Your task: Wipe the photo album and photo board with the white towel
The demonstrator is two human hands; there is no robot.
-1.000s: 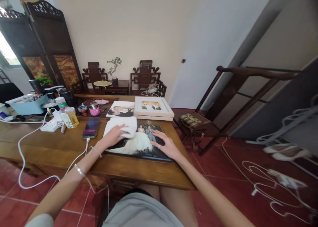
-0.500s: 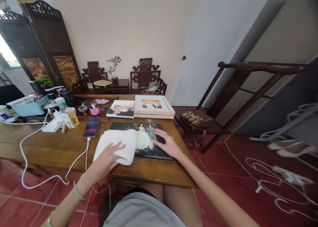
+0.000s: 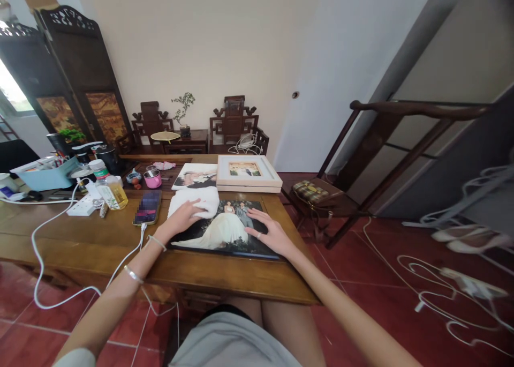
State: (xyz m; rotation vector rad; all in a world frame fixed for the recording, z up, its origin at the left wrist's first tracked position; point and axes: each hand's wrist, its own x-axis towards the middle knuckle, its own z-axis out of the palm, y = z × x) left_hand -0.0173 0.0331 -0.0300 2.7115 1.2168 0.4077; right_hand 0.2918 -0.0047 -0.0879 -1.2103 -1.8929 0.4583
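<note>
A large dark wedding photo panel [image 3: 223,233] lies flat on the wooden table [image 3: 100,238] in front of me. My left hand [image 3: 182,217] presses a folded white cloth [image 3: 196,201] onto the panel's far left corner, fingers curled over the cloth. My right hand [image 3: 269,230] rests flat on the panel's right side, fingers spread, with a ring on one finger.
Behind the panel sit a white framed photo [image 3: 247,173] and another print [image 3: 195,177]. A phone [image 3: 148,207] on a white cable, a bottle [image 3: 110,187], a pink pot [image 3: 152,178] and a blue bin [image 3: 46,171] stand to the left. A wooden chair [image 3: 361,169] is on the right.
My left hand pulled the cloth down to the panel's near left edge half a second ago, then pushed it back up to the far left corner. The right hand stayed put.
</note>
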